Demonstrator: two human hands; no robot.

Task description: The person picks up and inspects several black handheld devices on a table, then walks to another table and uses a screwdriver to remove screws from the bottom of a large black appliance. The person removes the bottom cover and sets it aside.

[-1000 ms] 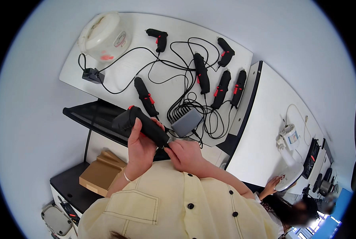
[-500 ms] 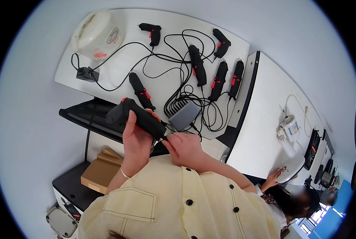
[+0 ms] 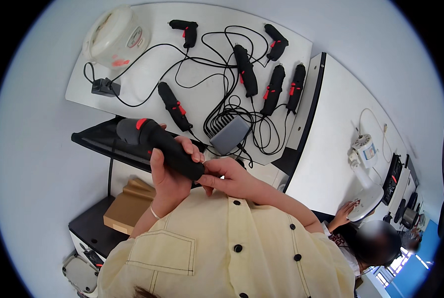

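Note:
A black electric screwdriver with a red button lies tilted across my left hand. The fingers of that hand are wrapped around the body from beneath, with the thumb on the near side. Its thick grey end points up and left, over the edge of the table. At the lower right end of the screwdriver my right hand has its fingers pinched together. Whatever lies between those fingers is hidden. Nearest to my hands on the table are a grey multi-port charger and another black electric screwdriver.
Several more black electric screwdrivers lie on the white table, among tangled black cables. A white rice cooker and a black adapter are at left. A cardboard box stands below. At right, another person's hand touches a white lamp.
My left hand has turned the screwdriver so its red button faces up more, and shifted it slightly left. The right hand stays at its lower end. The view has tilted a little.

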